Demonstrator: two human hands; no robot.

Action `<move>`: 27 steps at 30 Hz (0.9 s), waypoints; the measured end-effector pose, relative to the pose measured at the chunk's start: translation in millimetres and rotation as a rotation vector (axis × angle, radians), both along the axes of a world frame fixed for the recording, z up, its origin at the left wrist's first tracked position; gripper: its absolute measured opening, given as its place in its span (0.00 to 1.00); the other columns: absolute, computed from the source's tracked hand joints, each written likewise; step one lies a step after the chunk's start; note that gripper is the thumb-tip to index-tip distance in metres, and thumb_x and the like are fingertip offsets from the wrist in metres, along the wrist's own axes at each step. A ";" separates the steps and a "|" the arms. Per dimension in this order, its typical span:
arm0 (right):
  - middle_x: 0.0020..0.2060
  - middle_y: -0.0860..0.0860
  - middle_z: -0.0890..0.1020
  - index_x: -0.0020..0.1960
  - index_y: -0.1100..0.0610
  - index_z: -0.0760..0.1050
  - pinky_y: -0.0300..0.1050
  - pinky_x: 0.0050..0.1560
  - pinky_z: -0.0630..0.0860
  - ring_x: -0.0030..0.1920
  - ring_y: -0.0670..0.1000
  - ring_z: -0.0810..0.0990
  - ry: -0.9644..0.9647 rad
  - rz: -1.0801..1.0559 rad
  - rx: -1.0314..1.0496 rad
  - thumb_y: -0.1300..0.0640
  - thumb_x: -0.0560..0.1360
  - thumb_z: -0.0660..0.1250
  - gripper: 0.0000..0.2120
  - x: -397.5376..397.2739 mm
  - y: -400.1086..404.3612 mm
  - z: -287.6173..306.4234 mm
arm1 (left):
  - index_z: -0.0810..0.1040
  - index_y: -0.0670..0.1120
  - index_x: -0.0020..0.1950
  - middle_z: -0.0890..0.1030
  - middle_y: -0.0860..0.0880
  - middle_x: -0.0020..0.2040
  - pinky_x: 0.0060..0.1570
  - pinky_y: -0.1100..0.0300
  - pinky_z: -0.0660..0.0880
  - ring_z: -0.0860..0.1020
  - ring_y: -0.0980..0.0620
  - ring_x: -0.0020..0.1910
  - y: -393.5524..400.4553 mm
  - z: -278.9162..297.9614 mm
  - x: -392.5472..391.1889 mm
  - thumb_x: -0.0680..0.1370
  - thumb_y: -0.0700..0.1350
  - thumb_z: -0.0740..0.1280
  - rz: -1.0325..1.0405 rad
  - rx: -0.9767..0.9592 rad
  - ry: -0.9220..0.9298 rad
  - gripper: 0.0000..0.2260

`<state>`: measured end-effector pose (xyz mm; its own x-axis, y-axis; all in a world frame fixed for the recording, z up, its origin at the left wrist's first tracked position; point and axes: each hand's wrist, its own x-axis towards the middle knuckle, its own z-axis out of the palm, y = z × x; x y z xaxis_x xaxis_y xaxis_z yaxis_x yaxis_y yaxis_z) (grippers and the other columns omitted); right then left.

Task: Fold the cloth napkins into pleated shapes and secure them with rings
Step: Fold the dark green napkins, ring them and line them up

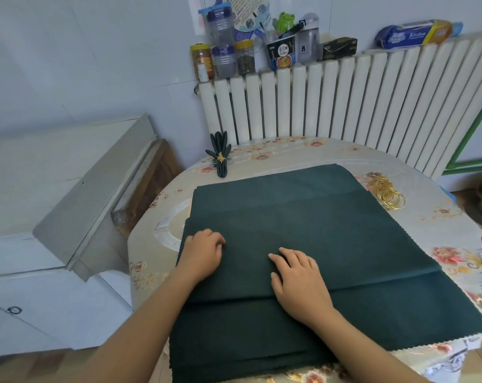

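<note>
- Fingers (217, 240) of left hand (203, 255) were curled at the tips, pinching the dark green napkin (317, 230) near its left edge; palm rested on the cloth.
- Right hand (297, 280) lay flat on the napkin just right of the left hand, its fingers nearly straight and pressing down beside a fold crease, grasping nothing.
- Napkin was spread over the middle of the bench (455, 244), on a stack of more dark green cloth (234, 355) whose edges showed at the near side; a crease ran across it from under the right hand toward the right edge.
- Finished pleated napkin (219, 156) lay at the far left of the bench, fanned at the top and cinched by a gold ring (221, 159).
- Pile of loose gold rings (386, 193) sat at the far right, just beside the napkin's right corner.
- Bench carried a floral cover.
- White radiator (344, 106) stood behind the bench, with jars (223, 56), a cup (281, 55) and a blue packet (411, 34) on top.
- Grey-white cabinet (68, 189) stood to the left.
</note>
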<state>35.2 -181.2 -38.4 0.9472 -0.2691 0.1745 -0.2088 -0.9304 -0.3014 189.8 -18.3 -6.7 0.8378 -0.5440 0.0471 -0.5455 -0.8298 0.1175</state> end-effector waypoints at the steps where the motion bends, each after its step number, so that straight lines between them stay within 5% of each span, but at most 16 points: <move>1: 0.56 0.48 0.80 0.58 0.49 0.78 0.47 0.58 0.73 0.57 0.50 0.77 -0.007 -0.014 0.000 0.46 0.73 0.52 0.21 0.3 1.1 -4.2 | 0.75 0.51 0.62 0.74 0.50 0.63 0.62 0.54 0.64 0.71 0.49 0.63 -1.6 0.5 13.6 0.80 0.44 0.57 0.022 0.008 0.001 0.13; 7: 0.55 0.47 0.79 0.57 0.49 0.79 0.44 0.60 0.62 0.56 0.49 0.77 -0.062 -0.025 -0.025 0.46 0.72 0.55 0.20 1.7 2.2 -11.2 | 0.59 0.48 0.76 0.60 0.48 0.76 0.71 0.50 0.58 0.60 0.47 0.74 -13.2 2.9 84.9 0.81 0.43 0.60 0.128 0.152 0.134 0.24; 9: 0.55 0.47 0.79 0.57 0.49 0.79 0.44 0.59 0.61 0.56 0.49 0.77 -0.080 -0.022 -0.023 0.46 0.72 0.55 0.20 2.6 -0.7 -12.4 | 0.58 0.50 0.76 0.62 0.47 0.75 0.71 0.49 0.57 0.62 0.47 0.73 -20.3 6.9 99.3 0.80 0.45 0.61 0.155 0.177 0.193 0.25; 18: 0.54 0.45 0.78 0.57 0.48 0.78 0.42 0.60 0.63 0.56 0.47 0.76 -0.111 -0.040 -0.020 0.45 0.71 0.56 0.19 8.2 -4.7 -16.9 | 0.71 0.47 0.67 0.74 0.46 0.63 0.56 0.54 0.70 0.73 0.46 0.60 -18.6 17.8 109.0 0.78 0.55 0.65 0.151 0.304 0.162 0.21; 22: 0.55 0.43 0.76 0.63 0.49 0.73 0.44 0.61 0.68 0.58 0.46 0.73 -0.141 -0.007 0.054 0.46 0.72 0.54 0.22 7.3 -8.3 -13.9 | 0.71 0.48 0.60 0.76 0.48 0.51 0.44 0.58 0.70 0.75 0.49 0.49 -14.6 35.9 83.0 0.78 0.46 0.63 0.095 0.208 0.166 0.11; 27: 0.49 0.39 0.76 0.72 0.46 0.62 0.42 0.62 0.62 0.54 0.43 0.69 -0.228 0.041 0.315 0.52 0.79 0.58 0.22 2.8 -12.4 -4.2 | 0.74 0.53 0.52 0.78 0.53 0.50 0.47 0.58 0.72 0.76 0.52 0.49 -19.5 52.5 19.6 0.75 0.41 0.65 -0.100 -0.018 0.229 0.09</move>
